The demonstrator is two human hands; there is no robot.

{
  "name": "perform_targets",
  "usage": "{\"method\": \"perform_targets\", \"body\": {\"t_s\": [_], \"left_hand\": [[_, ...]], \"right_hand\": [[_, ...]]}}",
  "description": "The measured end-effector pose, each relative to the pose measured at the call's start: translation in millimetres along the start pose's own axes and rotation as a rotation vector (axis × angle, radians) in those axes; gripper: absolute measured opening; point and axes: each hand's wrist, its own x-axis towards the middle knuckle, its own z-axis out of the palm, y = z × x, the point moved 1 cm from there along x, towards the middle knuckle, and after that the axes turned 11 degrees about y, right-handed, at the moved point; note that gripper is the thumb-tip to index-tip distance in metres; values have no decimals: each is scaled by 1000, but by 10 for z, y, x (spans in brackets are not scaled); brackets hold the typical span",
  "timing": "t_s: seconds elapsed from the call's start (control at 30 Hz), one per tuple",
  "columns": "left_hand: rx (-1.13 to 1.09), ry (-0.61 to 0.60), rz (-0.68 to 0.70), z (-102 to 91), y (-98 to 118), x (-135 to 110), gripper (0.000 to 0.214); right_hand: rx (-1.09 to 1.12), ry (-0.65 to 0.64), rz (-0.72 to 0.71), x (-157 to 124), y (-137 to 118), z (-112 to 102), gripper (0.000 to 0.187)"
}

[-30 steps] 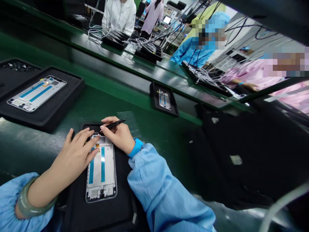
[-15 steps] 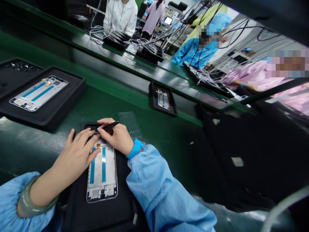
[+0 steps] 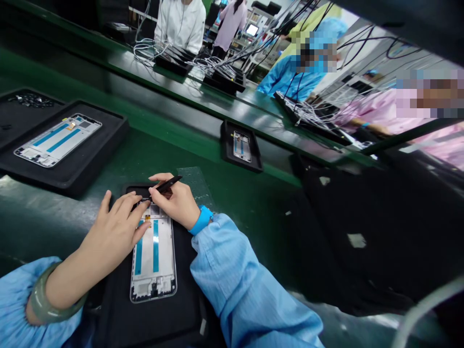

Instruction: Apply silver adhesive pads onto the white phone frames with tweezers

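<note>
A white phone frame [image 3: 154, 258] with two blue strips lies in a black tray [image 3: 152, 309] right in front of me. My left hand [image 3: 116, 227] rests on the frame's top left corner, its fingers stretched flat over it. My right hand [image 3: 174, 203] is closed in a pinch on black tweezers [image 3: 165, 185], whose tip points down at the top edge of the frame. Both arms wear blue sleeves, and a green bangle sits on my left wrist.
A second black tray [image 3: 72, 164] with another phone frame [image 3: 58, 140] lies at the left. A smaller tray [image 3: 239, 147] with a frame rides on the green belt [image 3: 159, 125] behind. Several people work at cabled benches beyond. A dark mat [image 3: 362, 232] covers the right side.
The small tray on the belt has drifted left. My right hand shifted slightly at the top of the frame and the tweezers tilted; my left hand stayed put.
</note>
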Motion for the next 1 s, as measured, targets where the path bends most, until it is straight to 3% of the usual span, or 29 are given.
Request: {"method": "perform_targets", "body": {"t_s": [0.3,0.5,0.63,0.77,0.83,0.93,1.0], "left_hand": [[-23,-22,-22,-12,-1,9,39],[-20,-13,-16,-10,1,6,38],[-16,-21,-14,-18,12,17,38],[-11,-54,-17,-29,18,24,37],[-15,-54,-18,-31,14,23,36],[-30,-51,-31,-27,4,24,36],[-25,-52,-33,-24,0,30,35]], "right_hand": [[27,-8,20,5,33,-42,22],[-67,-39,-30,16,23,-42,22],[-148,-81,-136,17,-39,-17,22],[-341,-225,-321,20,-131,-4,23],[-370,-193,-321,53,-140,-69,20],[-362,-35,-311,127,-80,-234,26],[-480,-92,-324,162,0,-303,32]]}}
